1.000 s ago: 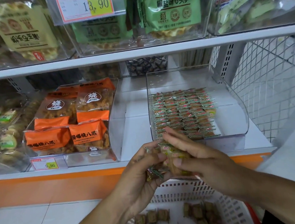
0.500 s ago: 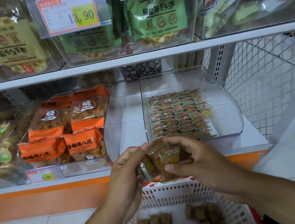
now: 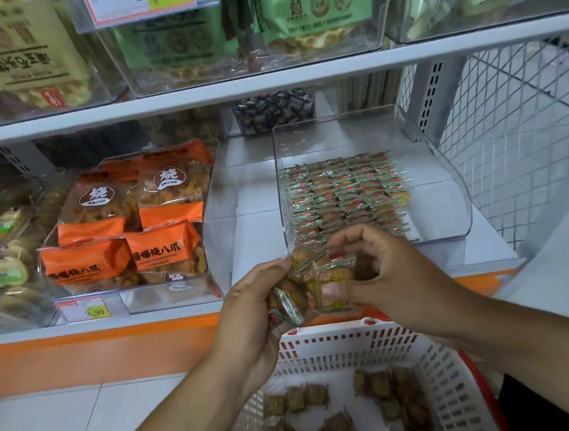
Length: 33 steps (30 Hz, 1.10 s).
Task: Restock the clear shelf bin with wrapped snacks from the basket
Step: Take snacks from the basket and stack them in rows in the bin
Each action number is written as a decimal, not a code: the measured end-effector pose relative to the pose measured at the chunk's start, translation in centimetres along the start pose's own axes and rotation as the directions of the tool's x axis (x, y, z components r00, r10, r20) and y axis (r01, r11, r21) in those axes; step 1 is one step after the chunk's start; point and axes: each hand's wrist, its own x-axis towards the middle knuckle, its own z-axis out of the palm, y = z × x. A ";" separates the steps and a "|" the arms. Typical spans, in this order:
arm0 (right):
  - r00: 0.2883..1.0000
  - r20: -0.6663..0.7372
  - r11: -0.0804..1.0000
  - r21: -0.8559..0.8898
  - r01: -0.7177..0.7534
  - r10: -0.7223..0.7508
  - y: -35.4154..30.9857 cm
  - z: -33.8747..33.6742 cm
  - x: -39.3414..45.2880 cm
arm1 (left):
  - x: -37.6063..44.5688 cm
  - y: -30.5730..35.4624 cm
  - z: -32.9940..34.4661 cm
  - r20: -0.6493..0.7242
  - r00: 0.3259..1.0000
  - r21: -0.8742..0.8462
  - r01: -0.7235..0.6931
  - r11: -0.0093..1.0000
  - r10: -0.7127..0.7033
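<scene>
A small stack of wrapped snacks (image 3: pixel 313 281), brown squares in clear green-edged wrappers, sits between both hands just above the basket rim. My left hand (image 3: pixel 253 307) grips the stack from the left, thumb on top. My right hand (image 3: pixel 384 268) pinches the front packets from the right. Behind them on the lower shelf stands the clear shelf bin (image 3: pixel 453 193), its floor lined with neat rows of the same snacks (image 3: pixel 343 193). Below my hands the white plastic basket (image 3: pixel 343 347) holds several loose wrapped snacks (image 3: pixel 388 398).
A second clear bin with orange snack bags (image 3: pixel 133 228) stands to the left, a price tag (image 3: pixel 85 310) on its front. The upper shelf (image 3: pixel 264 83) carries bins of green and yellow bags. White wire mesh (image 3: pixel 525 118) closes the right side. An orange band (image 3: pixel 99 355) fronts the shelf base.
The view has tilted and shifted a little. Both hands stay together over the basket with the stack, and the right fingers have moved across the front packets.
</scene>
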 end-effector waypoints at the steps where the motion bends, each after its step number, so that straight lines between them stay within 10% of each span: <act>1: 1.000 0.013 1.000 -0.019 -0.009 0.009 -0.1 -0.1 0.0 | 0.0 0.0 0.1 -0.009 1.000 -0.018 0.001 1.000 -0.001; 5: 0.992 0.101 0.991 -0.113 -0.067 0.079 -0.6 -1.0 0.4 | 0.2 0.5 -0.1 -0.042 0.998 -0.104 0.031 0.994 -0.036; 22: 0.950 0.194 0.644 0.699 -0.310 0.246 0.3 1.3 0.6 | -0.2 0.2 0.2 0.008 0.997 -0.086 -0.071 0.994 0.072; 28: 0.978 -0.019 0.880 0.441 -0.177 0.207 1.5 2.4 -0.1 | -0.5 -0.2 0.3 0.050 0.995 -0.032 -0.086 0.996 0.087; 33: 0.985 0.064 0.872 0.458 -0.174 0.163 1.2 2.0 0.3 | -0.6 -0.5 0.3 0.094 0.990 0.073 -0.111 0.991 0.104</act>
